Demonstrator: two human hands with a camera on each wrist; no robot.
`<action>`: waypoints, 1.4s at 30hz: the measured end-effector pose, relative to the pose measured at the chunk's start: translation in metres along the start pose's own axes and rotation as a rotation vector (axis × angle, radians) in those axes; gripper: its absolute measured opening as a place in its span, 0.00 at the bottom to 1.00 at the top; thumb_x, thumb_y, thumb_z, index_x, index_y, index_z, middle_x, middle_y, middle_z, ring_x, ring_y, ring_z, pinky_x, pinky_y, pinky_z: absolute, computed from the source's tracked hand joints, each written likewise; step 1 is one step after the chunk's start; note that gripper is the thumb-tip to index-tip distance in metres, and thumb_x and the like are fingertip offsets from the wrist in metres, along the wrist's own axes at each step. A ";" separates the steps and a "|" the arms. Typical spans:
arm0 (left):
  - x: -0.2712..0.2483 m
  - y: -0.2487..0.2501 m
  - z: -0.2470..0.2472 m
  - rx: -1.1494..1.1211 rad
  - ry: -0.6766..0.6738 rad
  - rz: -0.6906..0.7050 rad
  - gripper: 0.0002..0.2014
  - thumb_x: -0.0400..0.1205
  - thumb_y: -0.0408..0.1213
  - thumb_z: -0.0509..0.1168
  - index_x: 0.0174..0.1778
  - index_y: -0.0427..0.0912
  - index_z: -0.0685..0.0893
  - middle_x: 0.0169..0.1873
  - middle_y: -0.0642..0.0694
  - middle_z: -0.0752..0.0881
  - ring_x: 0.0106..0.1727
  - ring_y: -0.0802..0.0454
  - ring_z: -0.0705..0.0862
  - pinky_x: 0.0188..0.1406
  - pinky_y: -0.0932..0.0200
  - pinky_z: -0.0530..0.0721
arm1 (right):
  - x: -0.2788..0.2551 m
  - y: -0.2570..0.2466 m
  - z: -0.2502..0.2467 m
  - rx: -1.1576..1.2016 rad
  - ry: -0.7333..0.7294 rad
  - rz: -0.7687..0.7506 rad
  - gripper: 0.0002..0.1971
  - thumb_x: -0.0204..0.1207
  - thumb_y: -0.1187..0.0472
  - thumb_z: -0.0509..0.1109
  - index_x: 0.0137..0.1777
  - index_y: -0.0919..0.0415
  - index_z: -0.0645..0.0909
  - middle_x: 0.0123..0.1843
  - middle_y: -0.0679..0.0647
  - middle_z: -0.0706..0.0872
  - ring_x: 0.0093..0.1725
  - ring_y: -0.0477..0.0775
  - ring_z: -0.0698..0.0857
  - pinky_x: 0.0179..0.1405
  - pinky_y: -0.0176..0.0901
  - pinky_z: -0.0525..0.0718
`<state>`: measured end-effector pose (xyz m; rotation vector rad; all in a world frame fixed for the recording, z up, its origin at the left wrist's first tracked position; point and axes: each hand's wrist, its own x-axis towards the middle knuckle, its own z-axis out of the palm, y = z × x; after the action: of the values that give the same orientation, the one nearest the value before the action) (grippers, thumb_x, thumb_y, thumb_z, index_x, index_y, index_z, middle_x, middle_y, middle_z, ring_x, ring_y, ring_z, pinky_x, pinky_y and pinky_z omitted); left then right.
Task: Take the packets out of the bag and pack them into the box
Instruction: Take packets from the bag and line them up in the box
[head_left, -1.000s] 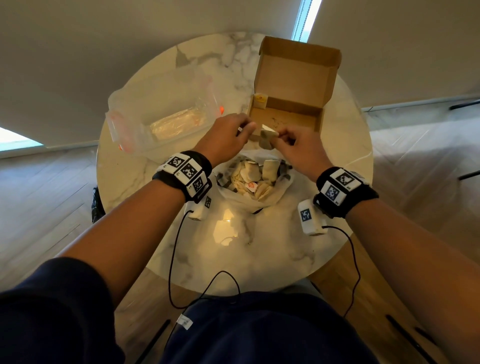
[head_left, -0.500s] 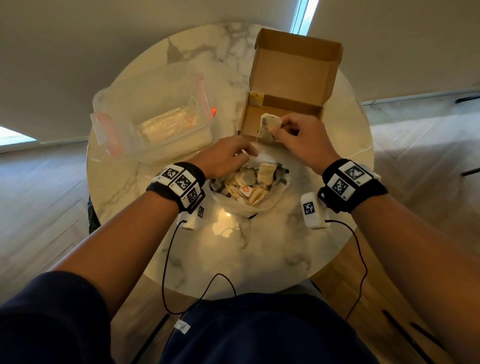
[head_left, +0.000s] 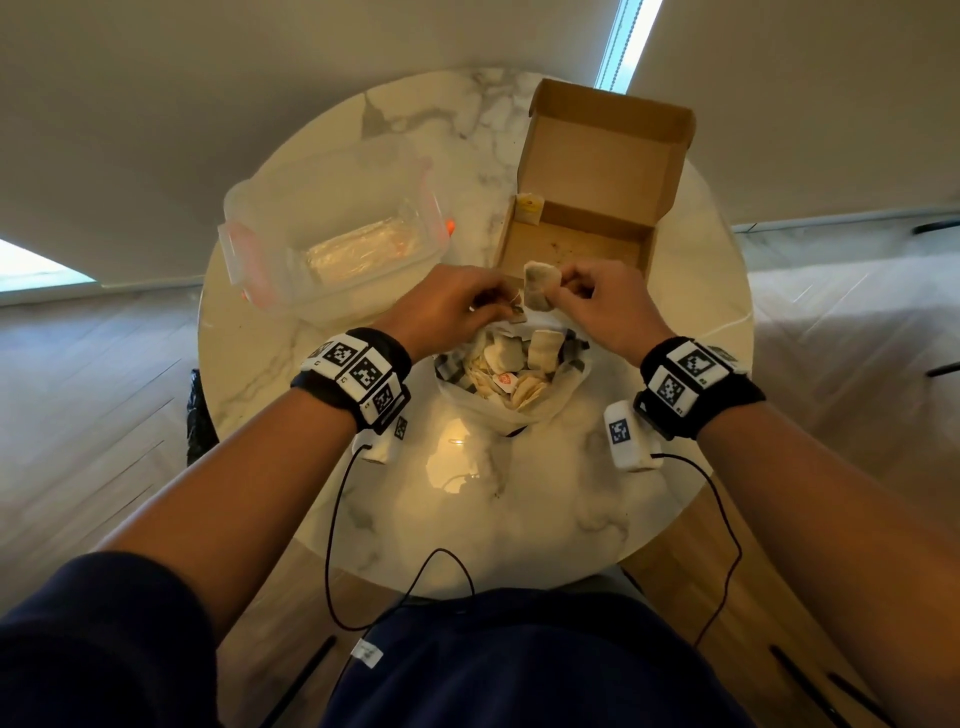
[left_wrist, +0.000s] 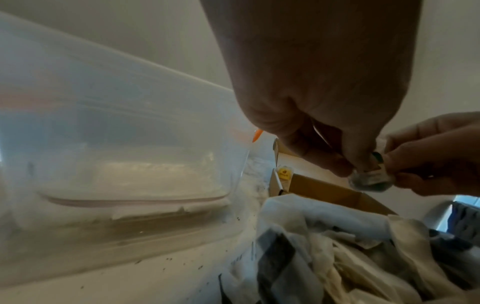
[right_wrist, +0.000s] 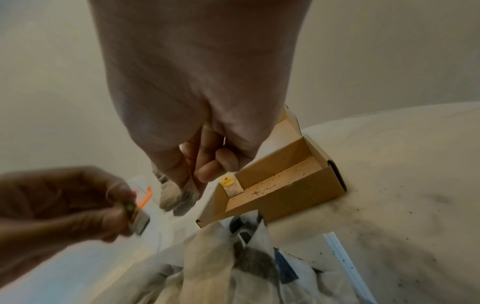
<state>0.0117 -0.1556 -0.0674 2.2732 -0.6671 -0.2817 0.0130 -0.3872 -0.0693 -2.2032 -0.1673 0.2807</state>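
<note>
A white plastic bag (head_left: 569, 387) with several tea bag packets lies open at the table's middle. Just above it, my right hand (head_left: 563, 283) pinches one greyish tea bag (head_left: 537, 291), also seen in the right wrist view (right_wrist: 176, 197). My left hand (head_left: 498, 304) pinches that packet's small paper tag (right_wrist: 139, 220) on its string, beside the right hand. Both hands hover at the near edge of the open cardboard box (head_left: 602, 156). One tea bag with a yellow tag (head_left: 529, 208) leans in the box's back left corner.
A clear plastic container (head_left: 332, 244) with orange clips stands left of the box, close to my left hand. Tea crumbs speckle the box floor and the round marble table (head_left: 519, 509). Sensor cables hang from both wrists over the table's near edge.
My left hand has come up from the bag and now pinches the tag next to the right hand. The right hand still holds the tea bag near the box's front edge.
</note>
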 end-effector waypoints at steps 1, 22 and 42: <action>0.001 0.002 -0.001 -0.010 0.040 0.011 0.08 0.83 0.37 0.72 0.57 0.43 0.87 0.48 0.53 0.89 0.48 0.62 0.87 0.52 0.69 0.84 | -0.002 -0.002 0.001 -0.009 -0.034 -0.014 0.04 0.81 0.58 0.73 0.46 0.55 0.88 0.39 0.48 0.89 0.37 0.41 0.84 0.36 0.34 0.80; 0.043 -0.010 0.020 0.000 0.153 -0.109 0.09 0.84 0.42 0.68 0.58 0.44 0.86 0.52 0.50 0.86 0.49 0.57 0.84 0.47 0.67 0.80 | 0.014 0.010 -0.004 -0.006 0.024 0.023 0.08 0.81 0.52 0.72 0.51 0.53 0.90 0.40 0.52 0.90 0.39 0.52 0.86 0.40 0.50 0.83; 0.050 -0.037 0.073 0.189 -0.065 -0.226 0.12 0.85 0.36 0.64 0.60 0.48 0.90 0.53 0.47 0.89 0.52 0.48 0.85 0.52 0.48 0.84 | 0.084 0.051 0.024 -0.100 0.044 0.088 0.07 0.81 0.52 0.71 0.54 0.50 0.89 0.46 0.44 0.90 0.44 0.41 0.86 0.44 0.33 0.83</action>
<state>0.0395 -0.2039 -0.1453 2.5344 -0.4861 -0.4170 0.0887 -0.3811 -0.1355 -2.3176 -0.0613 0.2780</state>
